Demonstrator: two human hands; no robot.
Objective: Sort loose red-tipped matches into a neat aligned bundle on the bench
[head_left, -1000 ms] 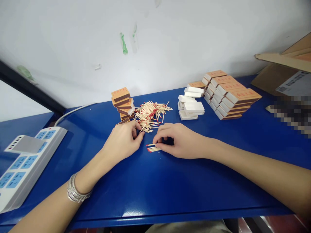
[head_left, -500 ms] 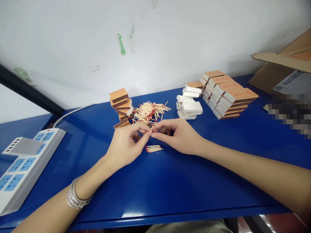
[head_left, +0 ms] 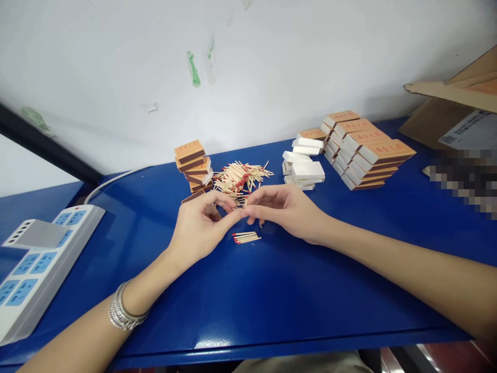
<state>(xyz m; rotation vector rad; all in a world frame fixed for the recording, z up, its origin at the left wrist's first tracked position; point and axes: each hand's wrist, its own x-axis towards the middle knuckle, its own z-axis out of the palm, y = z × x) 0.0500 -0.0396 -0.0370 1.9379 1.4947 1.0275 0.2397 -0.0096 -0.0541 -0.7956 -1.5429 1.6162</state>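
My left hand (head_left: 199, 224) and my right hand (head_left: 292, 213) meet at the fingertips over the middle of the blue table. Both are closed in a pinch on matchsticks (head_left: 246, 202), which the fingers mostly hide; how many I cannot tell. Just below the fingertips, several matches (head_left: 246, 237) lie side by side on the table with red heads to the left. Behind my hands is a loose pile of red-headed matches (head_left: 239, 176). An uneven stack of orange and brown matchboxes (head_left: 190, 151) stands left of the pile.
White matchbox trays (head_left: 308, 171) lie right of the pile, beside neatly stacked matchboxes (head_left: 382, 151). A white power strip (head_left: 83, 223) with a plugged-in adapter (head_left: 41, 235) is at the left. An open cardboard box (head_left: 427, 124) stands at the far right, against the wall side.
My right hand has shifted slightly up, its lower fingers now showing beneath the thumb. My left thumb has straightened toward the right fingertips. The row of matches has stayed in place.
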